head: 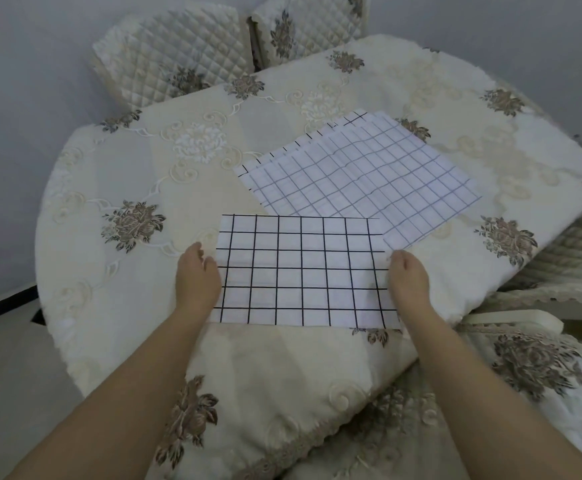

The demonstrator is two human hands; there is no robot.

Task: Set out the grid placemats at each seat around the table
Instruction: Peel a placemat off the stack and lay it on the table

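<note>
First placemat going down at the near seat

The white black-grid cloth placemat (301, 270) lies flat low in the frame's centre, left hand (196, 278) and right hand (407, 280) pinching its side edges, likely to square it. The fanned stack of matching mats (362, 174) waits above on the cream floral-embroidered surface (116, 181). No writing shows.

I see one placemat (303, 271) lying flat on the table (116, 188) right in front of me, between my left hand (196, 282) and right hand (409, 282). Behind it, a bit to the right, sits a stack of placemats (362, 174). Two chairs (178, 64) stand behind the table.
</note>
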